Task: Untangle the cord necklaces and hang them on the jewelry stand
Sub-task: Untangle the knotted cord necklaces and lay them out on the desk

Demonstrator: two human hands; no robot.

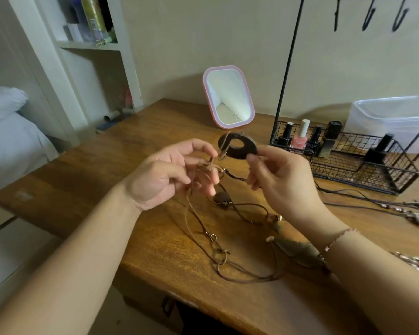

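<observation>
Cord necklaces [230, 235] tangled on desk [155, 238]; left hand [169, 175] pinches cord knot, right hand [276, 175] pinches ring pendant [237, 146].

Jewelry stand [291, 68] top cut by upper edge; chain [413, 262] half hidden behind right forearm.

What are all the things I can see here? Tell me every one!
ring pendant: one, dark brown, held up between both hands
cord necklaces: several, brown, tangled on the table
table: one, brown wood
mirror: one, pink frame, standing behind the hands
jewelry stand: one, black wire, at right with a basket base
nail polish bottles: about five, one pink, others dark, in the basket
plastic box: one, clear, far right
left hand: pinching the cord
right hand: pinching the pendant
</observation>
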